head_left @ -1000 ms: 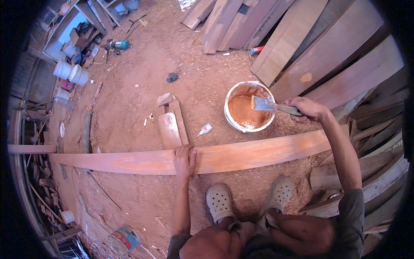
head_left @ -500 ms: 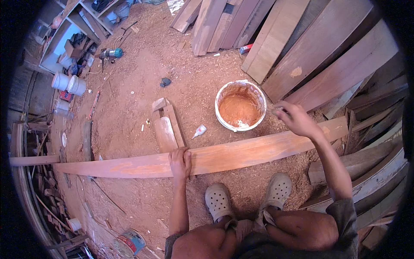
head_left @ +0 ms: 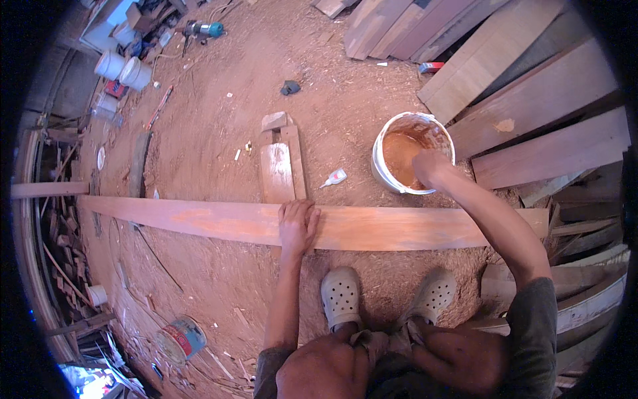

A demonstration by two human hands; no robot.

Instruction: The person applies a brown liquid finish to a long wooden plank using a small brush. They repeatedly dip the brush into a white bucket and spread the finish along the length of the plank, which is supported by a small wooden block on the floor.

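A long pale reddish board (head_left: 372,226), streaked with orange, lies across the view on a short wooden piece (head_left: 276,166). My left hand (head_left: 298,226) is closed over the board’s middle, fingers curled at its far edge. Beyond the board’s right half stands a white bucket (head_left: 380,154) with orange-brown paste (head_left: 399,149) inside. My right hand (head_left: 430,169) reaches over the near rim into it, fingers closed and pointing down; what they hold is hidden behind the hand. A small white bottle (head_left: 336,177) lies left of the bucket.
Planks (head_left: 518,139) lean along the right and back; timber scraps (head_left: 65,246) line the left. A teal power tool (head_left: 206,30), white pails (head_left: 133,72) and shelving (head_left: 109,23) are at upper left. A labelled tin (head_left: 181,339) stands lower left; my clogs (head_left: 340,296) are below the board.
My right hand held a putty knife beside the bucket and has dipped into it, hiding the blade. My left hand stays on the board. The view has shifted, so the board looks more level.
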